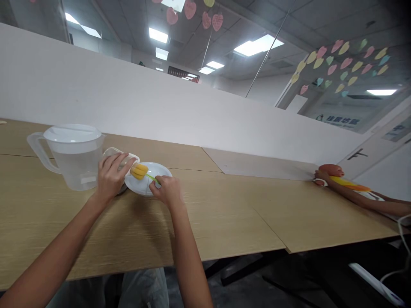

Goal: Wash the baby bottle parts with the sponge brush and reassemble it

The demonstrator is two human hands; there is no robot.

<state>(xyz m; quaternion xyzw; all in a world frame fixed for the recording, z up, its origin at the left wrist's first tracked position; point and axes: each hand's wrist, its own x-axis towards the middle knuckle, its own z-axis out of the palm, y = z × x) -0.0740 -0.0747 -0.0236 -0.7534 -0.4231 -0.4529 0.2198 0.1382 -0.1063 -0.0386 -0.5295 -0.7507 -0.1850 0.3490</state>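
My left hand [111, 175] is wrapped round a clear jar or bottle [112, 151] with a pale rim, tipped on its side with the mouth toward the right. Pinched in my right hand [168, 189] is the thin green handle of a sponge brush [139, 171]. Its yellow sponge head is at the jar's mouth; I cannot tell whether part of it is inside. Below both sits a white bowl [141, 187] on the table. A translucent pitcher [77, 164] with a white lid stands upright to the left of my left hand, holding what looks like clear liquid.
The wooden table [224, 214] runs along a low white partition [160, 111]. At the far right, another person's arms [362, 199] reach over the table, with a hand on a doll [332, 170]. A white cable [401, 239] hangs near the table's right end.
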